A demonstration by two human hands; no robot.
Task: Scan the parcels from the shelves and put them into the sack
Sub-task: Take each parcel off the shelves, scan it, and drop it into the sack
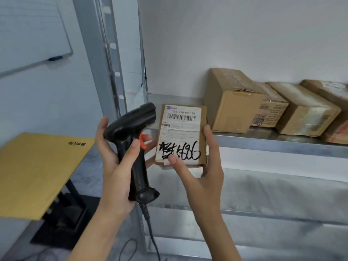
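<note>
Left hand: fingers wrapped round black pistol-grip barcode scanner. Right hand: fingers gripping small brown cardboard parcel, held upright before grey metal shelf. Barcode label uppermost, just right of scanner head; long axis vertical.

A parcel storeroom: metal shelving holds taped cardboard boxes (labels and barcodes showing).

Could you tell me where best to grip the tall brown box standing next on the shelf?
Probably by its two upright side faces, coming from the front: the tall brown box stands at the shelf edge, its left side free, its right against another parcel.
</note>
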